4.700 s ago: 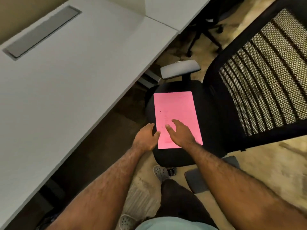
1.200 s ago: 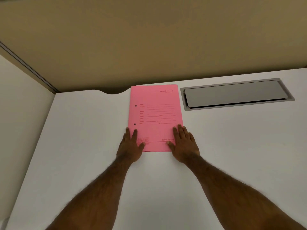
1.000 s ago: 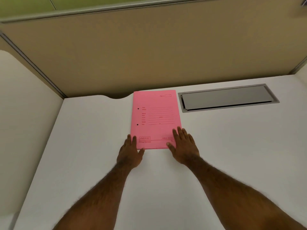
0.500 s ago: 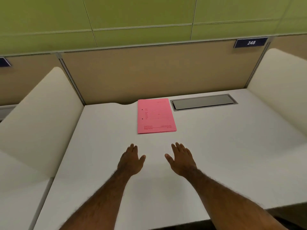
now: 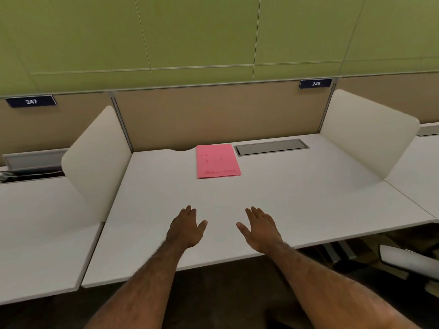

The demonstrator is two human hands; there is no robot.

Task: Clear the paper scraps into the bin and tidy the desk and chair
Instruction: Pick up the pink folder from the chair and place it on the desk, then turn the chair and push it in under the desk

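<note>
Head camera view looks down on a white desk [image 5: 273, 210] with one pink folder [image 5: 217, 161] lying flat near its back edge. Its long axis runs from front to back of the desk, short edges parallel to the tan back panel [image 5: 213, 115]. The far short edge sits close against that panel, and the printed lines read upright from the person's side, with two punched holes along the left long edge. Just beside the folder on the right, one grey cable hatch [image 5: 270, 147] is set into the desk surface, its long axis crosswise to the folder's; the two look close but apart.

Two hands are over the front half of the desk, well apart from the folder, with bare desk between. Left hand [image 5: 186, 227] is palm down, fingers together and thumb out, holding nothing. Right hand [image 5: 260, 227] is likewise palm down with fingers slightly spread and thumb out, empty. Whether the palms touch the desk cannot be told.

Two white side dividers flank the desk, one at the left [image 5: 97, 160] and one at the right [image 5: 365, 138]. Two blue number plates are on the panel, reading 247 [image 5: 31, 101] and 248 [image 5: 316, 83]. Below the desk at the far right, a pale armrest [image 5: 408, 262] shows.
</note>
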